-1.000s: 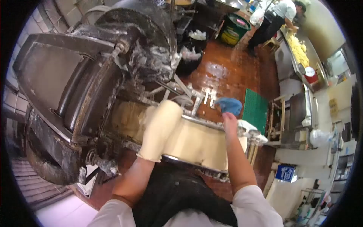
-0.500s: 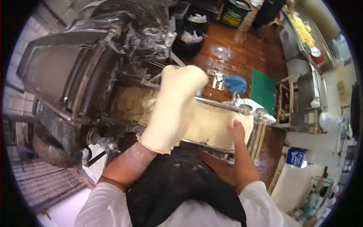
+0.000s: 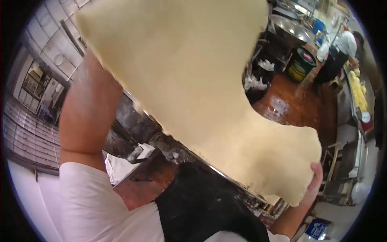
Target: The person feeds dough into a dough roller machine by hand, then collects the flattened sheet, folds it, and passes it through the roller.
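Note:
A wide, pale dough sheet (image 3: 189, 80) fills the upper middle of the head view, lifted close to the camera. Its left part drapes over my raised left forearm (image 3: 89, 101), and the sheet hides my left hand and its fingers. At the dough's right end, my right hand (image 3: 317, 172) is closed on the edge, with the fingers curled over the rim and the rest behind it. Below the sheet, parts of the metal dough machine (image 3: 161, 141) show; most of it is covered from sight.
A person (image 3: 342, 50) stands at the far right by a counter with yellow dough pieces (image 3: 358, 90). Near them are a green bucket (image 3: 301, 66) and a large metal wok (image 3: 288, 28). Brown wet floor (image 3: 296, 101) lies between. A blue box (image 3: 317, 228) sits at lower right.
My left arm has swung up and left, raising and spreading the dough sheet towards the camera. My right hand has moved right with its end of the dough. The view has tilted upward.

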